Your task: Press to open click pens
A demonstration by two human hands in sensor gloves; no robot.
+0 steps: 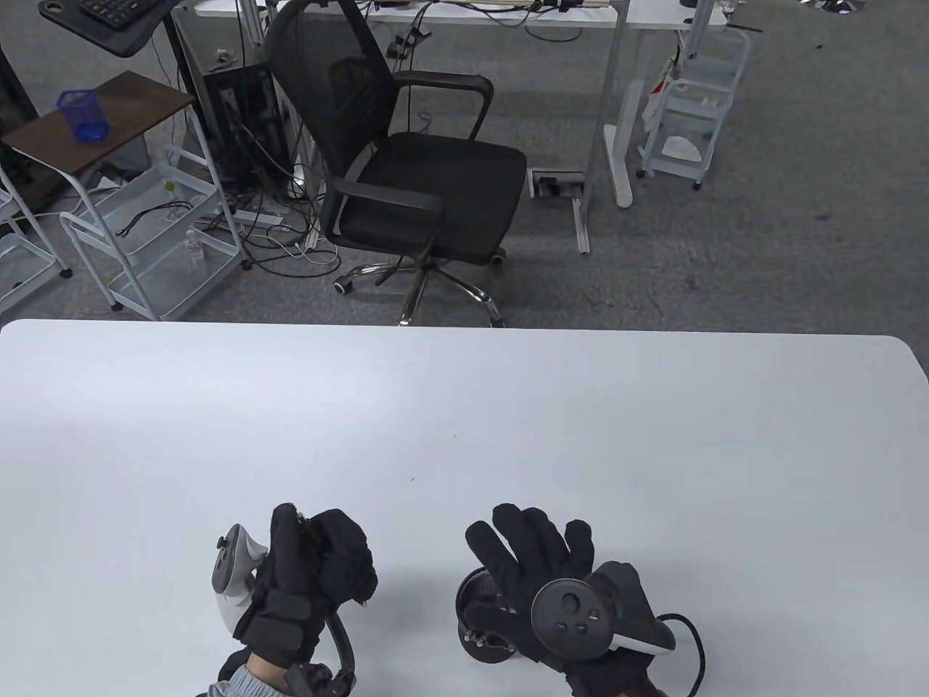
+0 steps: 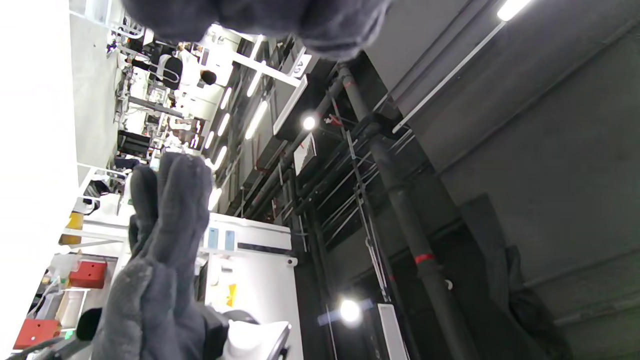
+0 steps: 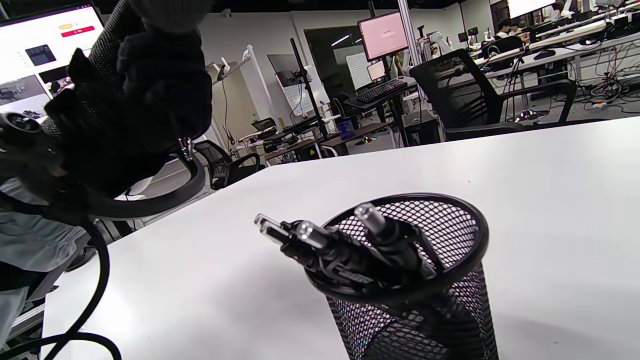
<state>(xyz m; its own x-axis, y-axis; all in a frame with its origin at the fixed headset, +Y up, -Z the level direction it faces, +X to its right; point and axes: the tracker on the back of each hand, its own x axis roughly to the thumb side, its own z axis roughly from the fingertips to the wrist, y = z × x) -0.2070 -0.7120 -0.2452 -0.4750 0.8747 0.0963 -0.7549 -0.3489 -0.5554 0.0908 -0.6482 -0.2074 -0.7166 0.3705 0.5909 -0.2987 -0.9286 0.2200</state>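
Click pens (image 3: 345, 245) stand bunched in a black mesh pen holder (image 3: 450, 300), silver push-buttons up, leaning toward the holder's left rim in the right wrist view; at least three silver tops show there. The holder sits on the white surface (image 1: 464, 406) near its front edge, right of centre, and in the table view it is mostly hidden under the right hand (image 1: 537, 573), only its dark rim (image 1: 472, 588) and a bit of the pens' silver tops peeking out at the hand's left. The right hand hovers over the holder, palm down, fingers (image 1: 508, 537) spread and straight, released, holding nothing; whether it touches the pens cannot be told. A round black tracker (image 1: 570, 617) sits on its back. The left hand (image 1: 319, 573) is just left of the holder, apart from it, raised on its edge with fingers (image 1: 341, 544) curled in, clenched, with nothing seen in them; a white tracker (image 1: 232, 573) is strapped at its outer side. A black cable loops by each wrist. Beyond the surface stand a black office chair (image 1: 406, 167), white wire carts and a side table with a blue mesh cup (image 1: 83, 116).
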